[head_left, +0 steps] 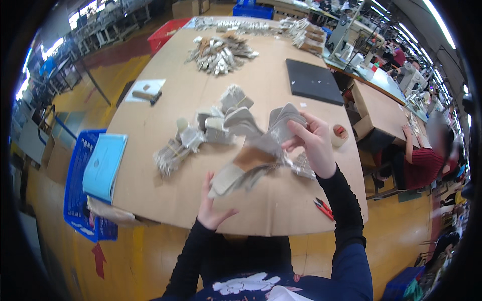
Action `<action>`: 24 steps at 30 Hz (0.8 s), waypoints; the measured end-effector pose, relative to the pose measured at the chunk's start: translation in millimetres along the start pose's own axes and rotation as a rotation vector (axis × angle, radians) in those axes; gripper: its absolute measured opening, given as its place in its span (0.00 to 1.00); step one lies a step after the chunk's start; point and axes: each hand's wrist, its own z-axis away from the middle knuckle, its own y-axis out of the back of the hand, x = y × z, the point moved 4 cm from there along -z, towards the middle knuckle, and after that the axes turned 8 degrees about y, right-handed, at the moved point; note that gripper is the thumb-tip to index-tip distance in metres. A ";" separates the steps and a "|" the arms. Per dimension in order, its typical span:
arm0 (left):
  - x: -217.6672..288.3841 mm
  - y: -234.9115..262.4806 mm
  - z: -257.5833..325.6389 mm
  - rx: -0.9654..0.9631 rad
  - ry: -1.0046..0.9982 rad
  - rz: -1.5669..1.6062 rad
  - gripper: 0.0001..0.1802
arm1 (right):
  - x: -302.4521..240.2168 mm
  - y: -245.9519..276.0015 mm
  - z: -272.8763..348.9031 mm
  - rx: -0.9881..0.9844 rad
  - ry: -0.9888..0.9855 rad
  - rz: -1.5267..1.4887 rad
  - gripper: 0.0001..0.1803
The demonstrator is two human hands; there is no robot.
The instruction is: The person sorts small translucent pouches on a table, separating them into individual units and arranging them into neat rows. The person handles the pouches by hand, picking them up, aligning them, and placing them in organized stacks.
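Observation:
My right hand [315, 143] pinches the upper right part of a fanned stack of grey and brown cut pieces [253, 156], which look like shoe-upper parts. The stack is held above the table and slightly blurred. Beside its lower left end is my left hand [215, 210], open, with thumb and fingers apart; whether a fingertip touches the stack I cannot tell. Just beyond lie banded bundles of similar pale pieces [175, 148]. Another small bundle [303, 165] lies partly hidden under my right hand. A roll of tape [339, 135] rests to its right.
Red-handled snippers [324, 208] lie near the table's [271, 205] right front. A hammer [148, 96] is at left, a black board [314, 80] at back right. Piled pieces [221, 54] sit farther back. A blue crate [80, 200] adjoins the left edge; a seated co-worker [427, 165] is at right.

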 end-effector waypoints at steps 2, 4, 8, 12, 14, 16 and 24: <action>-17.4 -28.4 -17.7 0.043 0.418 0.576 0.52 | 10.7 -17.3 22.3 -0.091 -0.191 -0.164 0.18; -13.4 -48.7 -10.7 -0.024 0.529 0.850 0.48 | 39.3 -32.0 43.0 -0.167 -0.433 -0.259 0.21; 18.8 -55.7 29.5 -0.203 0.101 0.353 0.35 | 87.2 -36.7 70.2 -0.179 -0.586 -0.519 0.23; -1.7 -53.3 35.8 -0.076 0.363 0.512 0.29 | 111.4 -34.4 93.1 -0.121 -0.388 -0.358 0.29; -13.2 -49.0 33.9 -0.090 0.429 0.593 0.28 | 116.4 -37.2 104.9 -0.239 -0.283 -0.152 0.30; -21.4 -44.1 34.4 -0.106 0.447 0.637 0.29 | 119.4 -35.8 113.6 -0.286 -0.204 0.022 0.25; -21.2 -54.4 35.5 -0.059 0.364 0.675 0.38 | 114.2 -20.7 124.7 -0.439 0.043 0.197 0.12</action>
